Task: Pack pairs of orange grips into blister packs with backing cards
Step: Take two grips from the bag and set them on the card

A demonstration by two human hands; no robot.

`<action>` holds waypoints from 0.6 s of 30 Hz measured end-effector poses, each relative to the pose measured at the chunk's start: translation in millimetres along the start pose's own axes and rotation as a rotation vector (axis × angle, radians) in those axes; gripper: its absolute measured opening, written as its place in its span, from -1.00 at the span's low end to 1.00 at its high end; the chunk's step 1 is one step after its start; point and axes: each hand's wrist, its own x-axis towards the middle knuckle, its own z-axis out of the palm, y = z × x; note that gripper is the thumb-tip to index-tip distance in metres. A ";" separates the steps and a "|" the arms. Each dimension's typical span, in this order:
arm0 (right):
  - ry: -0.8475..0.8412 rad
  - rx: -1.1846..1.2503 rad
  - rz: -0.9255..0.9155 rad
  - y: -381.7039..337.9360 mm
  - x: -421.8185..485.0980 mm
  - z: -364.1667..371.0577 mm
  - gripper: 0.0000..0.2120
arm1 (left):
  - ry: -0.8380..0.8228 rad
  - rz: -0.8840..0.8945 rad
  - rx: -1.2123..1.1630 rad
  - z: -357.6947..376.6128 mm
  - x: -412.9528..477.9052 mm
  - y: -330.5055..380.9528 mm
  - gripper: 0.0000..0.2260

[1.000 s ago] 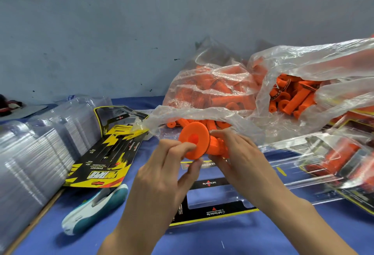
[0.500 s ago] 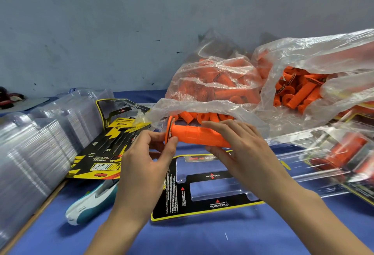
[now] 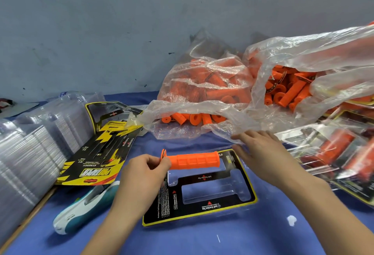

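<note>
Head view: the orange grip [image 3: 194, 160] is pinched at its wide end by the left hand [image 3: 141, 176]. It is held sideways, its free end pointed at the right hand [image 3: 261, 151], which is spread flat nearby. The blister pack [image 3: 212, 193] is seen just under it.

The left hand [image 3: 141, 173] pinches the flanged end of an orange grip [image 3: 194, 160], which lies level across the 12 o'clock end of the blister pack [image 3: 194, 208] on the blue desk [image 3: 202, 240]. At 1 o'clock the right hand [image 3: 261, 153] lies flat, its straight fingers [image 3: 242, 135] touching a clear bag [image 3: 222, 127] of grips.
</note>
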 end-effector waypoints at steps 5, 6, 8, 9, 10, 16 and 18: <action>-0.081 -0.005 0.010 -3.1 6.1 12.0 -0.61 | -0.020 -0.019 0.112 8.2 0.1 -1.1 -0.67; -0.083 -0.005 0.013 -2.7 6.1 13.1 -0.61 | -0.022 -0.016 0.127 9.3 0.3 -1.0 -0.66; -0.076 -0.009 0.016 -2.2 6.3 13.5 -0.62 | -0.024 -0.010 0.116 11.2 0.9 -0.7 -0.66; -0.069 -0.017 0.013 -2.4 6.4 13.2 -0.63 | -0.024 -0.010 0.112 12.3 1.4 -0.8 -0.66; -0.059 -0.026 0.007 -2.8 6.6 12.8 -0.63 | -0.025 -0.011 0.116 13.4 1.9 -0.5 -0.66; -0.026 -0.037 -0.011 -3.8 4.3 10.6 -0.64 | -0.051 -0.020 0.124 18.2 1.0 -0.8 -0.65; -0.023 -0.041 -0.012 -4.3 3.8 10.3 -0.64 | -0.049 -0.026 0.129 18.2 0.5 -1.0 -0.64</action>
